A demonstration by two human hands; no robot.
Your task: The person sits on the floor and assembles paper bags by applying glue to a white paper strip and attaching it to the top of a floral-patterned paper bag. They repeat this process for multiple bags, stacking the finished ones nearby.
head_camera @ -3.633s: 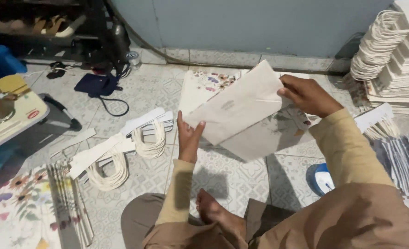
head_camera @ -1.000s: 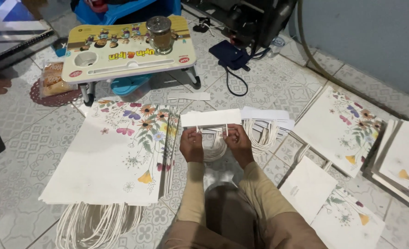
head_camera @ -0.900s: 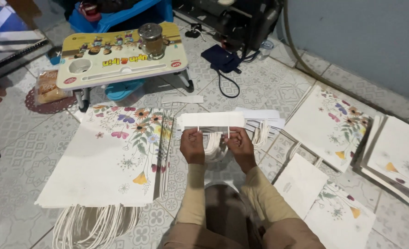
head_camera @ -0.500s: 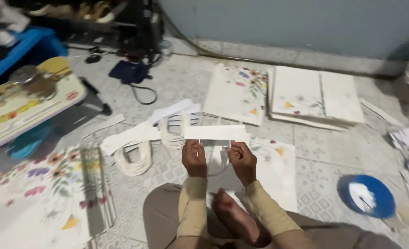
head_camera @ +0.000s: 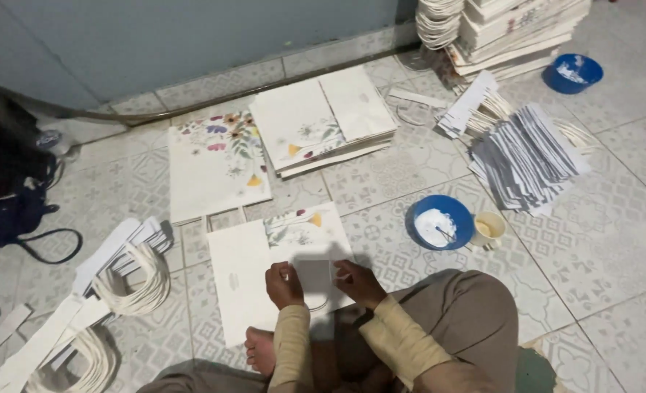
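Both my hands grip a white paper strip point(head_camera: 313, 276) that carries a loop of white cord. My left hand point(head_camera: 284, 284) pinches its left end and my right hand point(head_camera: 357, 280) its right end. The strip sits low over a flat white paper bag with a floral print point(head_camera: 264, 255), which lies on the tiled floor in front of my crossed legs. My bare foot point(head_camera: 261, 349) rests at the bag's near edge.
A blue bowl of white paste point(head_camera: 439, 222) and a small cup point(head_camera: 489, 227) stand to the right. Grey strips point(head_camera: 526, 153) are fanned out beyond them. More floral bags point(head_camera: 217, 164) and a bag stack point(head_camera: 315, 120) lie ahead. Corded strips point(head_camera: 119, 269) lie left.
My view has swung from the left side of the floor to the right. My hands have brought the strip down from chest height onto the bag in front of me.
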